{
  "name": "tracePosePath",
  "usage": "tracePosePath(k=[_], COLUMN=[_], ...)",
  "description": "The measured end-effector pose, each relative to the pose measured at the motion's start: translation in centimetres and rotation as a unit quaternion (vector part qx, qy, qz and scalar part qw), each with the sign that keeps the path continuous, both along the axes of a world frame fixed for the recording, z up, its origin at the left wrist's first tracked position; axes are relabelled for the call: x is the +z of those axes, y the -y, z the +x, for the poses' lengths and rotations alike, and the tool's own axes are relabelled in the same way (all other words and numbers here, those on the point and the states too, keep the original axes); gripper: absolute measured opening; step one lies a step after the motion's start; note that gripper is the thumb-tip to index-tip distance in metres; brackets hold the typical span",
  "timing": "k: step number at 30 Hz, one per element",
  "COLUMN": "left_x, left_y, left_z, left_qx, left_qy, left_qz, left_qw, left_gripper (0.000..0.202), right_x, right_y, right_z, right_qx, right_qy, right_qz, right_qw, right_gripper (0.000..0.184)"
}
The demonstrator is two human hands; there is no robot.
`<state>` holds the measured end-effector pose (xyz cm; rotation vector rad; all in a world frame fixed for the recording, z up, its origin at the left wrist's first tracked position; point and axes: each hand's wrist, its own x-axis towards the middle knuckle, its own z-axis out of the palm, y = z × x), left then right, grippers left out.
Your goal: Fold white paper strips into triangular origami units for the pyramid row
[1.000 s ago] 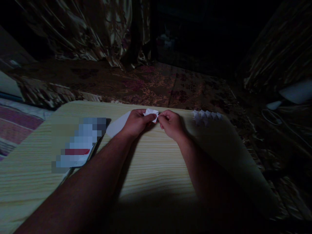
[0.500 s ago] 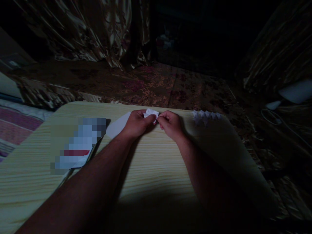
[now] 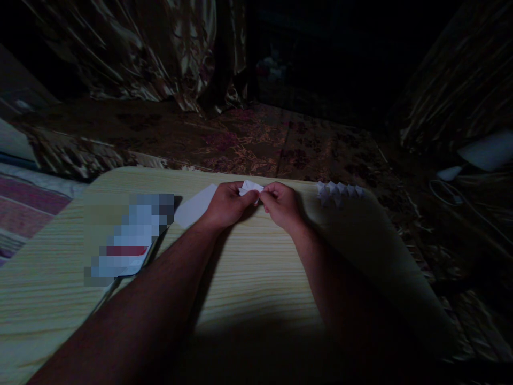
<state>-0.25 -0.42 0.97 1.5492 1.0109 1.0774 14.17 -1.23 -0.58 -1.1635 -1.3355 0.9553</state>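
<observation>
A small folded piece of white paper (image 3: 251,188) is pinched between both my hands near the far edge of the pale wooden table (image 3: 256,278). My left hand (image 3: 224,206) is closed on its left side, thumb on top. My right hand (image 3: 280,204) is closed on its right side with the fingertips pinching the fold. A flat white paper sheet (image 3: 194,206) lies just left of my left hand. A row of several small folded white paper pieces (image 3: 340,191) sits on the table to the right of my right hand.
A blurred-out flat item with a red stripe (image 3: 130,240) lies on the table's left part. Patterned dark fabric (image 3: 248,139) covers the floor beyond the table. Shiny drapes (image 3: 132,48) hang behind. White objects and a cable (image 3: 476,160) lie in the dark at right.
The paper piece between my fingers has shifted slightly and looks flatter. My right hand's fingertips have moved a little up onto the fold. Both arms stay where they were.
</observation>
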Motion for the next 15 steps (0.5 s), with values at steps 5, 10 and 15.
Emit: tracePosePath(k=[5,10,15], left_x=[-0.24,0.04,-0.15], left_y=[-0.06,0.09,-0.05], left_z=[0.02,0.20,0.12], left_qx=[0.002,0.002,0.028], left_qy=[-0.001,0.003,0.014], left_qz=[0.004,0.015,0.005], left_qw=[1.000,1.000,0.999], left_gripper=[0.025,0.028,0.030], right_x=[0.02,0.20,0.11], right_y=[0.02,-0.01,-0.05], right_z=[0.06,0.20,0.15], right_qx=[0.002,-0.016,-0.009], right_qy=[0.004,0.012,0.005], right_qz=[0.000,-0.010,-0.009], right_qw=[1.000,1.000,1.000], right_gripper=[0.009,0.011,0.013])
